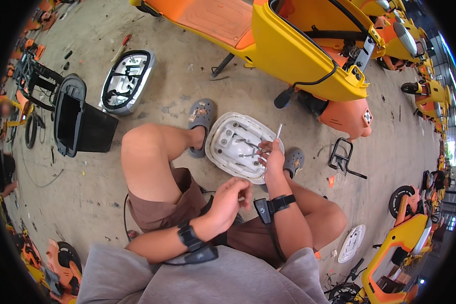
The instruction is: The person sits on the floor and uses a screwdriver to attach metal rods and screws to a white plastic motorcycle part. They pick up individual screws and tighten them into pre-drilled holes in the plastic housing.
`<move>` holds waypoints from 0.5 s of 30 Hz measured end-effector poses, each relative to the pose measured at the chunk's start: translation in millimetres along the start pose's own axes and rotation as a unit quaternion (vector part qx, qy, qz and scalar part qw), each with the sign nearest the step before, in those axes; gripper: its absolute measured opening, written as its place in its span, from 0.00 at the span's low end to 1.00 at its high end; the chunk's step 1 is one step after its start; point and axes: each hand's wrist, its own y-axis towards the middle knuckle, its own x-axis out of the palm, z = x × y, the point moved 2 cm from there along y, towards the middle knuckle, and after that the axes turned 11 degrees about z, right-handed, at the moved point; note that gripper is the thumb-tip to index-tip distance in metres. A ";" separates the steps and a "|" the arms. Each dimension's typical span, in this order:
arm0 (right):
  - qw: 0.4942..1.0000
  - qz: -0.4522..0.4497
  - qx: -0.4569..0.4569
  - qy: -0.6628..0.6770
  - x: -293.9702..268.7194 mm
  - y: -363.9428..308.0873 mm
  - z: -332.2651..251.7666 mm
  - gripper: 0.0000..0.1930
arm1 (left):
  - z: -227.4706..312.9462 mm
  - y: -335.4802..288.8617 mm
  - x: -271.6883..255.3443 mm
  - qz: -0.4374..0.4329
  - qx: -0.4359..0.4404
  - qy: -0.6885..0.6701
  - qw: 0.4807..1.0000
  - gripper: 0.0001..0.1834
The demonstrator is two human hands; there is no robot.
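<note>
A white, rounded plastic shell [223,161] lies hollow side up on the floor between my feet. Inside its rim are round holes and several dark, thin parts. My right hand [271,158] is over the shell's right side, fingers closed round a thin pale rod [280,130] that sticks up past the knuckles; its lower end is hidden. Nearer my body, just off the shell's near edge, my left hand [229,199] is loosely curled. Whatever its fingers may hold is hidden. Both wrists wear dark straps with small boxes.
Ahead stands a yellow and orange scooter [304,50] on its stand. To the left are a black open bin [93,129], a silver-and-black oval shell [146,76] and a red-handled screwdriver [121,46]. A black metal bracket [342,156] and a white oval panel [351,244] lie right.
</note>
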 end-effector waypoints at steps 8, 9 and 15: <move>0.999 0.025 -0.012 0.028 11.5 9.8 12.3 0.30 | 24.6 10.2 35.9 -0.171 0.171 0.267 0.933 0.09; 0.999 0.019 -0.014 0.045 12.4 17.6 12.6 0.30 | 45.5 5.2 46.6 -0.182 0.291 0.356 0.869 0.08; 0.996 0.020 -0.081 0.011 25.8 -36.4 -1.9 0.31 | 99.4 -105.3 113.5 -0.367 0.677 0.400 0.497 0.06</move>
